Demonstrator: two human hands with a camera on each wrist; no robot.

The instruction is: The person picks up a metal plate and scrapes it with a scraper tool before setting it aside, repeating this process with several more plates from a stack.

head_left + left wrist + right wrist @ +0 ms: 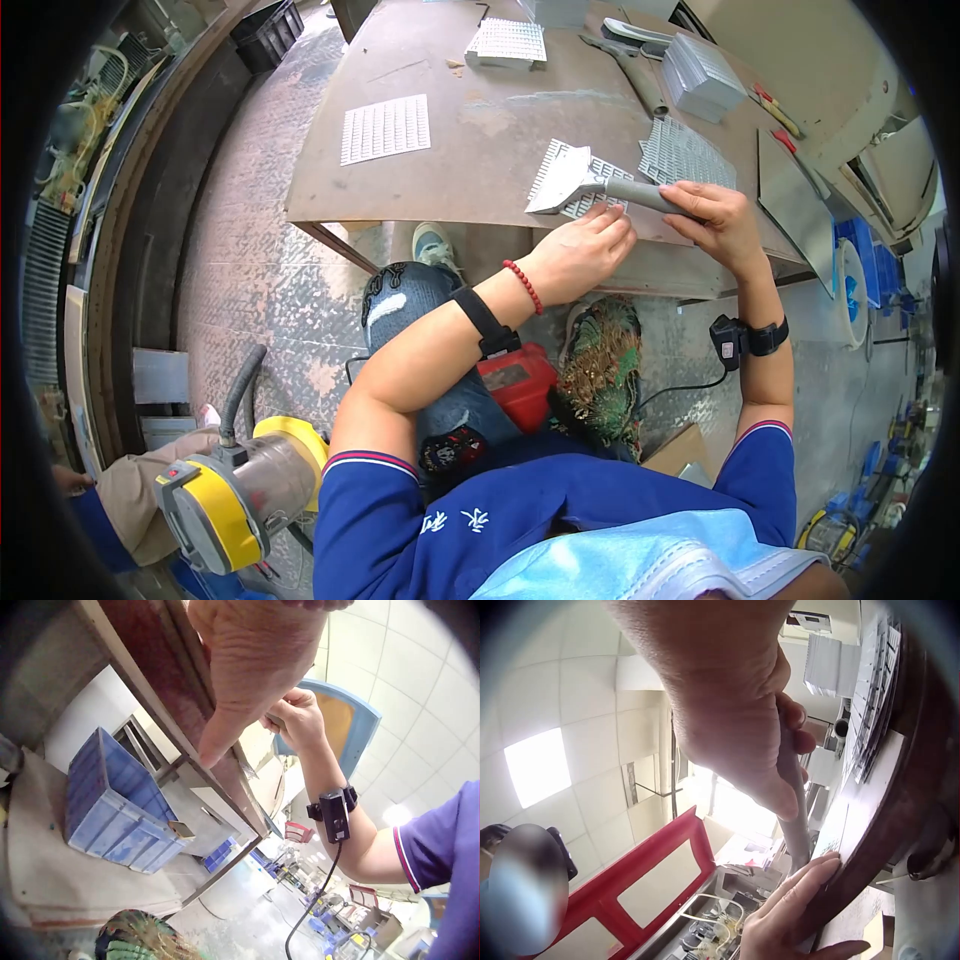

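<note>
My right hand [722,222] grips the grey handle of a scraper-like tool [640,192]. Its wide, flat, pale head lies over a perforated metal plate [545,180] near the table's front edge. Beside that plate, my left hand [585,250] has its fingertips close to the tool's neck. In the right wrist view the left fingers [799,892] stretch out along the table edge, thumb spread apart, and the grey handle [791,780] runs down from my right hand. Only the back of my left hand [255,667] shows in the left wrist view, its fingertips hidden.
On the table [460,185] lie a single plate [386,130], a stack of plates [506,42], more plates [690,155] at right and a tall stack [703,78]. A yellow vacuum cleaner [235,495] stands at lower left. Below is a blue crate [124,810].
</note>
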